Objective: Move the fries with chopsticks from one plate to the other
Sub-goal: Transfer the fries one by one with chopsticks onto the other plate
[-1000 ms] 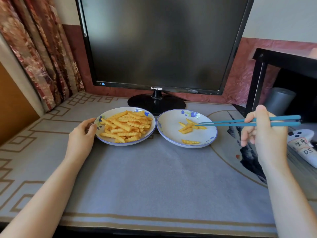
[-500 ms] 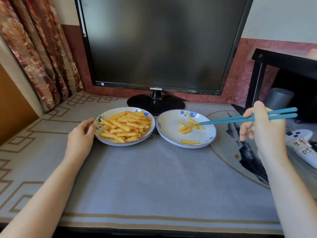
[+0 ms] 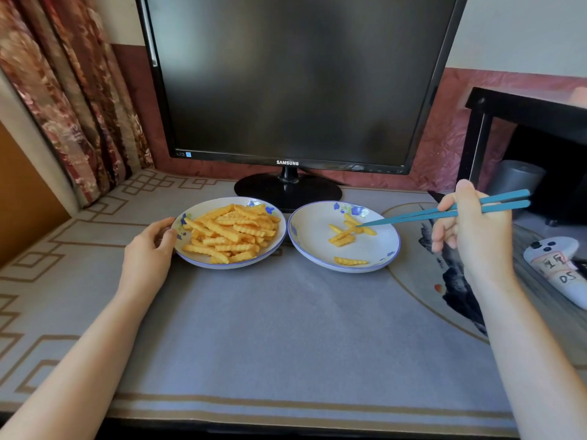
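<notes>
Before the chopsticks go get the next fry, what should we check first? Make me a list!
1. Hold on the full plate: ok, the left hand holds its rim.
2. Grip on the chopsticks: ok, the right hand grips them.
3. Tips free of any fry: cannot tell, they sit close together among the few fries on the other plate.
4. Fries left to move: ok, a big pile lies on the full plate.
5. Room on the other plate: ok, much of it is bare.
</notes>
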